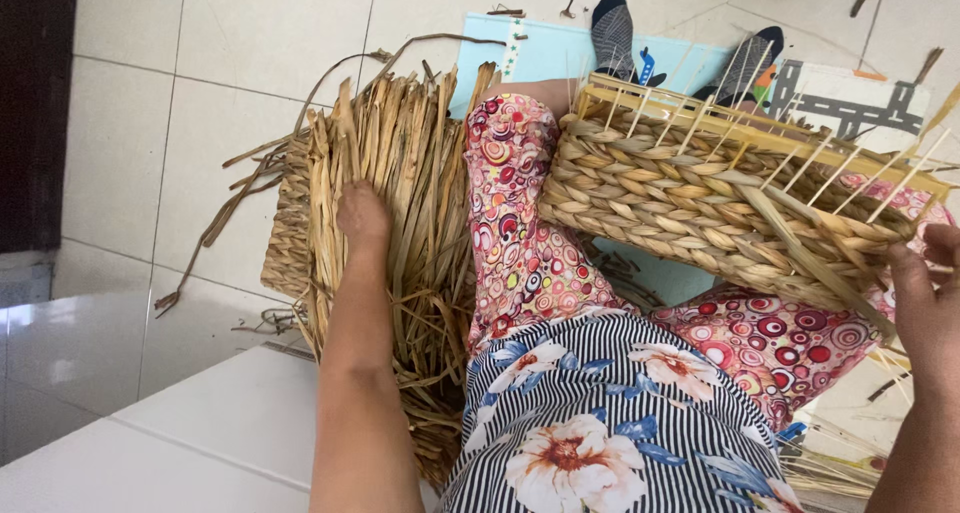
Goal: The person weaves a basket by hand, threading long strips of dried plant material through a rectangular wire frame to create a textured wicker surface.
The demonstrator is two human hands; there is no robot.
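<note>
The left hand [362, 216] reaches into the dried straw bundle [400, 173] at 9 o'clock, grip hidden; the right hand [925, 283] clasps the half-woven basket [700, 198] at 3 o'clock.

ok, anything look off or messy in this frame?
Mostly no. Loose dried straw strands trail off the pile onto the tiled floor beside the left hand. The half-woven basket lies tilted across the lap, held by the right hand.

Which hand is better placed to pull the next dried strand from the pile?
Left, probably. The left hand already rests on the pile of dried strands, while the right hand grips the end of the half-woven basket across the lap.
</note>
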